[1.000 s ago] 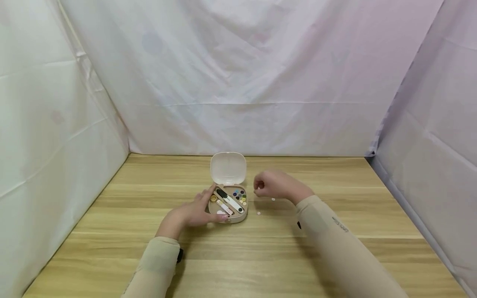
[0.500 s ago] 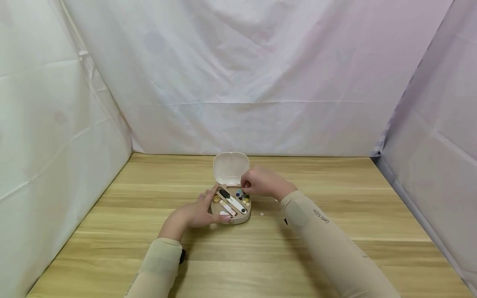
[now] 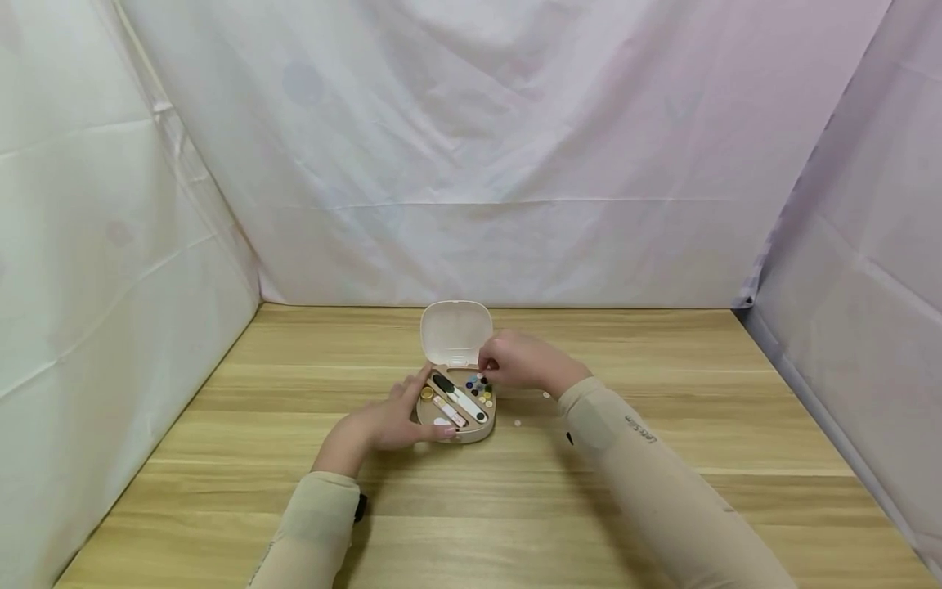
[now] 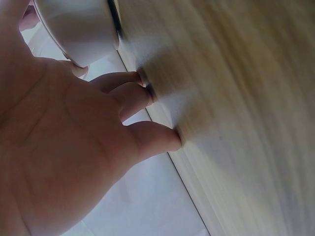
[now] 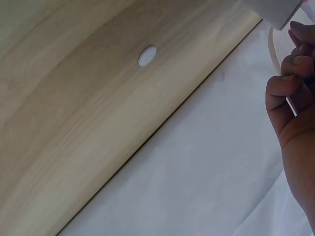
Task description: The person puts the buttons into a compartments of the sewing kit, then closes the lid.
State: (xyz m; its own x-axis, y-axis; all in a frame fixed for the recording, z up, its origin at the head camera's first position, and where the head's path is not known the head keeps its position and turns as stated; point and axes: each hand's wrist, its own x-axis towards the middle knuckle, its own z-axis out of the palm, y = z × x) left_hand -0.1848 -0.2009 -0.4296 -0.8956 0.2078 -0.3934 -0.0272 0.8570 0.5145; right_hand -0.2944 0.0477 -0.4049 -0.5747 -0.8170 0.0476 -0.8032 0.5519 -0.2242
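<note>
A small beige box (image 3: 458, 429) stands open on the wooden table (image 3: 662, 393), its lid (image 3: 455, 331) tipped up at the back. Inside lie a black-and-white tool and a heap of coloured buttons (image 3: 479, 386). My left hand (image 3: 393, 419) holds the box's left and front side, thumb along the front edge; the left wrist view shows its fingertips (image 4: 167, 137) down on the table beside the box (image 4: 78, 29). My right hand (image 3: 513, 361) hovers at the box's back right corner, fingers (image 5: 290, 86) curled with the tips together over the buttons. Anything between them is hidden.
Two small white buttons lie on the table right of the box, one (image 3: 545, 395) nearer the right wrist, one (image 3: 518, 423) further forward; the right wrist view shows one white button (image 5: 147, 55). White cloth walls (image 3: 471, 164) close in the table on three sides.
My right hand moved left from above the loose white buttons to the box's button compartment. The left hand stayed on the box.
</note>
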